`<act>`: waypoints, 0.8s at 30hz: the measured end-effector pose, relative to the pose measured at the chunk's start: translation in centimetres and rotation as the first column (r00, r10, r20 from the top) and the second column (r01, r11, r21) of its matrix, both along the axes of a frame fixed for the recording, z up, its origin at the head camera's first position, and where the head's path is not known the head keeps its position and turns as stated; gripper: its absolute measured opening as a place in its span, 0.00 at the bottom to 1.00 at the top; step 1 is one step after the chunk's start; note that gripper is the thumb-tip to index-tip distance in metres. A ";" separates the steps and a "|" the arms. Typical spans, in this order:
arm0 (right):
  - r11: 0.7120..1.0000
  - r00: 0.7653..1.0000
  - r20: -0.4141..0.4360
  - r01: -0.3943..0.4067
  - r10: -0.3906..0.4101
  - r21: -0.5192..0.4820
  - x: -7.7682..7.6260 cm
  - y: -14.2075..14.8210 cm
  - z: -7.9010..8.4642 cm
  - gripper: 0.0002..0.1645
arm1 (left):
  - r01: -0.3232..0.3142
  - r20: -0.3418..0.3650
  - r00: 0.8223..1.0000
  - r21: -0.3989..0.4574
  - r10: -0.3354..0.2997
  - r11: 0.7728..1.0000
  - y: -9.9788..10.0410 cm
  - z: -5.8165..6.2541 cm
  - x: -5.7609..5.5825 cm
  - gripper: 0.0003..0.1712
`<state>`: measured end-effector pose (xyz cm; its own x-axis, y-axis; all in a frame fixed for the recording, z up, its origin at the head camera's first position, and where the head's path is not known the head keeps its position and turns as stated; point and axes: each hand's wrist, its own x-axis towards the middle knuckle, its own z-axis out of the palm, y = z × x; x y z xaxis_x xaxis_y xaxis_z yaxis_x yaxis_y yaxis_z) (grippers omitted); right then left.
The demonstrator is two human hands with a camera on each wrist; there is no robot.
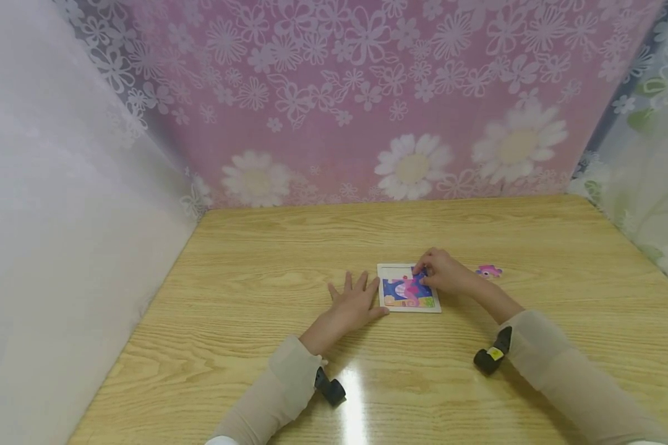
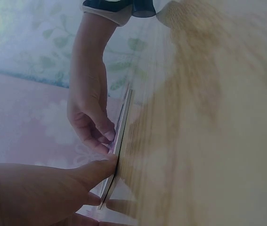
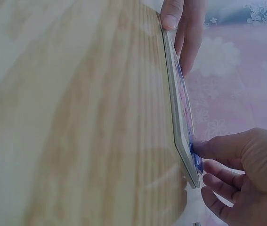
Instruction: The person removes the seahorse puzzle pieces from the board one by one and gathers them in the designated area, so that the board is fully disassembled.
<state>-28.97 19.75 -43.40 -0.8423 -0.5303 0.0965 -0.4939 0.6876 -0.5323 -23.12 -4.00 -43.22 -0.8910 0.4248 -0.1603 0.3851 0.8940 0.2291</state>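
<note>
On the table lies a small jigsaw puzzle [image 1: 403, 290] in a white frame, its lower part filled with a pink and blue sea picture. The upper left of its tray is bare white. My right hand [image 1: 442, 272] pinches a blue puzzle piece [image 3: 198, 162] between thumb and fingers at the puzzle's upper right corner. Spread flat, my left hand [image 1: 353, 306] rests at the left edge of the frame, thumb at the lower left corner. In the left wrist view the left thumb [image 2: 100, 170] lies against the frame's edge [image 2: 124, 115].
A loose pink puzzle piece [image 1: 488, 271] with an eye on it lies on the table right of the puzzle, just beyond the right wrist. The wood-grain table [image 1: 245, 296] meets a pink flowered backdrop [image 1: 323, 123] behind and a pale wall on the left.
</note>
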 end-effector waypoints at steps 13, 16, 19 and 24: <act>0.999 1.000 0.000 0.028 -0.028 -0.020 0.3 -0.1 -0.1 0.19 | 0.002 -0.005 1.000 0.000 -0.002 1.000 0.0 -0.1 0.1 0.41; 0.999 0.999 -0.011 0.043 -0.043 0.001 0.4 -0.1 0.0 0.19 | 0.002 -0.004 1.000 0.004 -0.002 1.000 0.0 0.0 0.1 0.41; 0.999 0.999 0.005 0.048 -0.047 -0.017 0.4 -0.1 0.1 0.19 | 0.002 -0.003 1.000 0.007 -0.002 1.000 0.0 0.1 0.1 0.41; 0.996 0.997 0.066 0.051 -0.046 -0.074 0.5 -0.2 0.3 0.19 | 0.000 -0.004 1.000 0.009 0.000 1.000 0.0 0.1 0.2 0.41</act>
